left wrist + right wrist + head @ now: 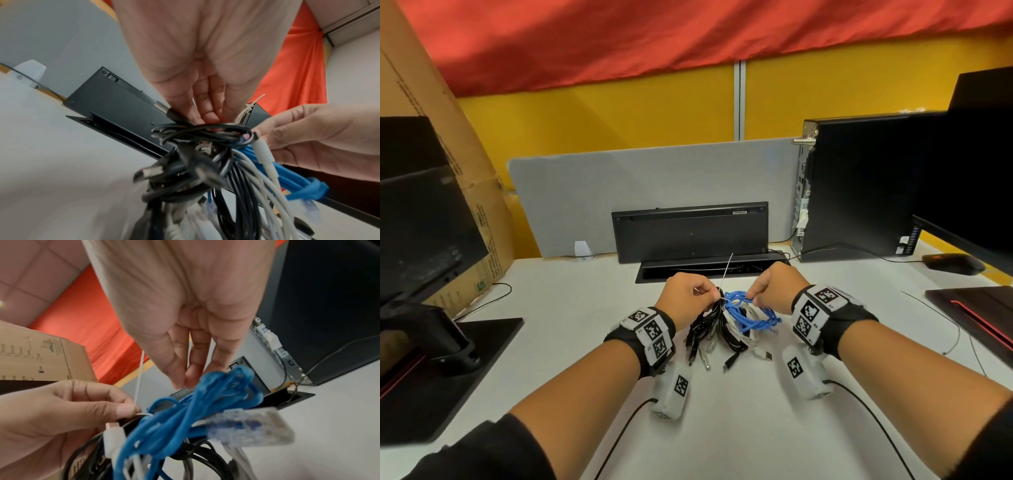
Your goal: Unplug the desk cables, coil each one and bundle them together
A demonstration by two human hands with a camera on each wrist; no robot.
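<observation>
Overhead—red cloth (688, 37), apparently; white desk (722, 428)

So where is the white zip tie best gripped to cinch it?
Grip the zip tie by its free tail, pinched from above: it stands upright and clear above the cable bundle. The left hand pinches at its base; the right hand holds the blue cable.

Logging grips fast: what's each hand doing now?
Left hand: pinches the white zip tie.
Right hand: grips the blue cable.
</observation>
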